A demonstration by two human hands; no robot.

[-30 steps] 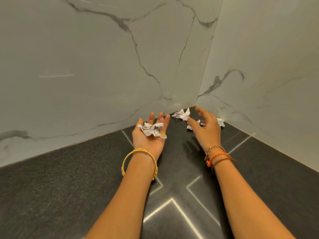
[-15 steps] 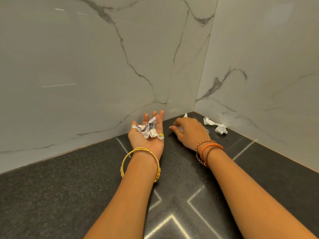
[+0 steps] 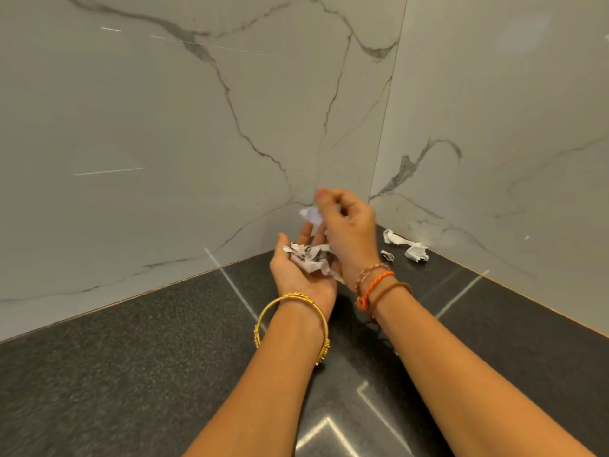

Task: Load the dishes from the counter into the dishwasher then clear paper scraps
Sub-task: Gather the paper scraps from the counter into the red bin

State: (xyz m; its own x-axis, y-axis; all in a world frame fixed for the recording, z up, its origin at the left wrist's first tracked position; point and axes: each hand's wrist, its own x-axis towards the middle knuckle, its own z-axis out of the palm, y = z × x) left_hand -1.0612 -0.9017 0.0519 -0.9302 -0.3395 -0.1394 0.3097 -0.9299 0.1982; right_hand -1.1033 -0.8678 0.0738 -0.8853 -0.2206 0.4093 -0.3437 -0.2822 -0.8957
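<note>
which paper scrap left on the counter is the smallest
The tiny crumpled scrap nearest the right hand. The long strip and the wad beside it, nearer the wall, are clearly bigger.

Scraps (image 3: 406,246) on counter (image 3: 138,351) in the corner, right of both hands, behind right wrist.

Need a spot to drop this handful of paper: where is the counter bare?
Bare: the black counter left of the left hand, along the wall, and its right side nearer than the scraps. Crowded: the corner, where scraps lie by the right hand.
</note>
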